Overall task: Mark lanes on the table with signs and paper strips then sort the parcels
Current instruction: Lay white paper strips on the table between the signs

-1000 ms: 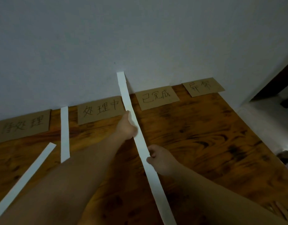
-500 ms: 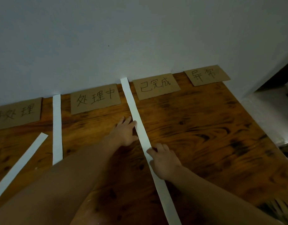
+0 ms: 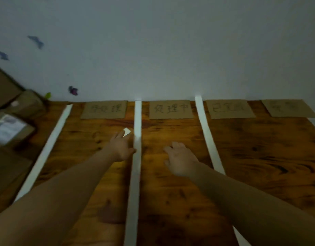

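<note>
Three white paper strips lie on the wooden table (image 3: 259, 157): a slanted left strip (image 3: 46, 150), a middle strip (image 3: 136, 157) and a right strip (image 3: 206, 135). Several brown cardboard signs with handwriting sit along the wall, among them the first sign (image 3: 104, 109), the second sign (image 3: 171, 109) and the third sign (image 3: 228, 108). My left hand (image 3: 120, 147) lies flat with straight fingers just left of the middle strip, thumb at its edge, and a small white paper scrap (image 3: 127, 132) shows at its fingertips. My right hand (image 3: 181, 159) hovers open between the middle and right strips, holding nothing.
Cardboard parcels (image 3: 9, 128), one with a white label, are stacked at the table's left end. A fourth sign (image 3: 290, 107) lies at the far right by the grey wall (image 3: 153, 50). Small dark stickers (image 3: 73, 90) dot the wall.
My view has swung left. Both hands left the right strip, which now lies flat, and moved over to the middle strip. The parcels have come into view.
</note>
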The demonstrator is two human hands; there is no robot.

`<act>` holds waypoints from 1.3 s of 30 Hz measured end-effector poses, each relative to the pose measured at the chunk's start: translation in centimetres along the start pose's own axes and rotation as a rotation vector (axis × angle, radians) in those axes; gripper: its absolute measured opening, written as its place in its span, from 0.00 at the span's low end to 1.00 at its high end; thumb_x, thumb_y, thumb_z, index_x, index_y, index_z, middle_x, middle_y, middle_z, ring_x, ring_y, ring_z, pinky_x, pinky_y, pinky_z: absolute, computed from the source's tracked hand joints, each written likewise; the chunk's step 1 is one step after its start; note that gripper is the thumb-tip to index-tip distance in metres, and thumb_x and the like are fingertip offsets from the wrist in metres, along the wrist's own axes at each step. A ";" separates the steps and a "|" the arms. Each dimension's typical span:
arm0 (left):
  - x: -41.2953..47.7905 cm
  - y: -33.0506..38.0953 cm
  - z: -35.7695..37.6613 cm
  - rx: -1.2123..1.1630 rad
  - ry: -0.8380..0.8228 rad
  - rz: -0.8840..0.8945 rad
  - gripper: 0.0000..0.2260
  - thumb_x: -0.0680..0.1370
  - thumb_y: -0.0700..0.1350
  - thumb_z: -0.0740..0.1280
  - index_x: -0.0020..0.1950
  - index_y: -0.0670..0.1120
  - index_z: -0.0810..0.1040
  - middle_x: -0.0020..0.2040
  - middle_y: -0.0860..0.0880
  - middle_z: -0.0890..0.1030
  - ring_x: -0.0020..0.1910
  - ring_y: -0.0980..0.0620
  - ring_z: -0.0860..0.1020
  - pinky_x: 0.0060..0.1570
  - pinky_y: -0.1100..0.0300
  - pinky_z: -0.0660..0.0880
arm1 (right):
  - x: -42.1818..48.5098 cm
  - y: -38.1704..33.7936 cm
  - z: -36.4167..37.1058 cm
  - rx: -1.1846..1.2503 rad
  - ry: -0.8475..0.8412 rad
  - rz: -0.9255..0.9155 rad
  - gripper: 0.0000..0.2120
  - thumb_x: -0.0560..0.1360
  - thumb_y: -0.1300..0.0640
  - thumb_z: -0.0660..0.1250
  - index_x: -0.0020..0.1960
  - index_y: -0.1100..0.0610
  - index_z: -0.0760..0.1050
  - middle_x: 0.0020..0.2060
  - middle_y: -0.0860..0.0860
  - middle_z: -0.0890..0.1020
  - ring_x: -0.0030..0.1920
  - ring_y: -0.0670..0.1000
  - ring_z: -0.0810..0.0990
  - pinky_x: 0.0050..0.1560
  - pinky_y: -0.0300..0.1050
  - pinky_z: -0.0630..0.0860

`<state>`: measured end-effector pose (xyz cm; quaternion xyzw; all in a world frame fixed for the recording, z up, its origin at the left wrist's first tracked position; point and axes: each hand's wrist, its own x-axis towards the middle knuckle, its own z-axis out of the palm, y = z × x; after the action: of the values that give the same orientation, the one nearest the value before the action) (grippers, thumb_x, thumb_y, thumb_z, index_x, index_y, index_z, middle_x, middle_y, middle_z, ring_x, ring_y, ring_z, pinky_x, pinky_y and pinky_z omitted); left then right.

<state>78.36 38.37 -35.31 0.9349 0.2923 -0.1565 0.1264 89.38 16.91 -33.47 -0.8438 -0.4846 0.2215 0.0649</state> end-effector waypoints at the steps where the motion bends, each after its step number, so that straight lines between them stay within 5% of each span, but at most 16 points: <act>1: -1.3 -2.6 0.0 -0.008 0.011 -0.023 0.33 0.77 0.59 0.61 0.77 0.49 0.53 0.77 0.44 0.53 0.76 0.43 0.47 0.74 0.48 0.46 | 0.5 -2.4 0.4 -0.003 -0.001 -0.005 0.23 0.80 0.50 0.59 0.73 0.53 0.61 0.68 0.56 0.64 0.68 0.58 0.62 0.66 0.55 0.64; 7: -9.1 -17.0 2.3 -0.077 -0.089 -0.153 0.31 0.74 0.59 0.65 0.74 0.50 0.61 0.72 0.43 0.64 0.68 0.41 0.64 0.66 0.48 0.65 | 2.6 -16.8 5.6 0.019 0.039 -0.022 0.19 0.79 0.49 0.60 0.67 0.55 0.68 0.64 0.55 0.70 0.65 0.57 0.68 0.65 0.52 0.68; 11: -12.9 -21.7 5.4 -0.114 -0.144 -0.164 0.32 0.72 0.61 0.67 0.72 0.49 0.64 0.70 0.43 0.65 0.68 0.42 0.65 0.66 0.49 0.64 | 3.0 -24.3 9.8 0.147 -0.134 0.047 0.25 0.79 0.48 0.60 0.74 0.53 0.61 0.72 0.55 0.63 0.71 0.57 0.62 0.70 0.54 0.63; 20: -14.1 -22.5 7.7 -0.265 -0.046 -0.236 0.24 0.71 0.45 0.73 0.64 0.41 0.69 0.62 0.41 0.73 0.59 0.43 0.74 0.59 0.54 0.72 | 2.2 -30.5 15.8 0.276 -0.293 0.227 0.29 0.79 0.46 0.60 0.76 0.56 0.57 0.74 0.57 0.61 0.72 0.57 0.62 0.70 0.51 0.61; 26: -13.4 -22.8 6.2 -0.613 -0.189 -0.276 0.17 0.75 0.44 0.69 0.63 0.43 0.74 0.59 0.44 0.77 0.56 0.44 0.76 0.53 0.55 0.74 | 1.6 -31.0 15.0 0.505 -0.297 0.324 0.29 0.79 0.47 0.62 0.75 0.57 0.59 0.72 0.56 0.64 0.70 0.57 0.66 0.65 0.48 0.66; 29: -13.7 -21.8 3.4 -0.961 -0.194 -0.300 0.08 0.77 0.46 0.66 0.55 0.46 0.76 0.47 0.45 0.80 0.41 0.47 0.78 0.38 0.57 0.75 | 1.6 -31.6 13.6 0.693 -0.228 0.352 0.25 0.79 0.49 0.63 0.72 0.57 0.65 0.60 0.51 0.75 0.57 0.50 0.76 0.53 0.43 0.75; 31: -14.0 -21.1 1.1 -1.184 -0.195 -0.296 0.07 0.78 0.44 0.66 0.55 0.46 0.74 0.46 0.44 0.80 0.37 0.48 0.77 0.31 0.59 0.73 | 1.6 -32.2 12.3 0.828 -0.123 0.377 0.19 0.79 0.51 0.63 0.68 0.57 0.69 0.49 0.47 0.76 0.44 0.45 0.76 0.38 0.36 0.73; 33: -14.3 -20.3 -1.0 -1.322 -0.177 -0.260 0.08 0.78 0.42 0.65 0.57 0.44 0.73 0.46 0.43 0.79 0.36 0.49 0.77 0.26 0.61 0.71 | 1.6 -32.4 11.0 0.874 0.011 0.407 0.15 0.78 0.52 0.64 0.62 0.56 0.72 0.49 0.49 0.78 0.41 0.46 0.77 0.33 0.34 0.71; 36: -14.7 -18.7 -3.5 -1.444 -0.162 -0.206 0.09 0.78 0.39 0.64 0.58 0.45 0.72 0.47 0.44 0.79 0.41 0.48 0.78 0.30 0.59 0.73 | 0.8 -32.1 9.3 0.854 0.149 0.404 0.04 0.78 0.53 0.65 0.50 0.53 0.73 0.41 0.46 0.77 0.37 0.45 0.76 0.31 0.33 0.69; 39: -14.6 -16.5 -5.5 -1.511 -0.159 -0.170 0.08 0.78 0.39 0.64 0.56 0.46 0.73 0.49 0.45 0.80 0.47 0.47 0.79 0.38 0.55 0.78 | -1.3 -30.7 7.5 0.825 0.199 0.381 0.07 0.78 0.55 0.65 0.41 0.51 0.71 0.36 0.47 0.75 0.35 0.44 0.73 0.32 0.33 0.68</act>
<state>58.46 45.94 -27.33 0.5545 0.3810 0.0101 0.7397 61.35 31.00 -29.82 -0.8386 -0.1837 0.3216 0.3994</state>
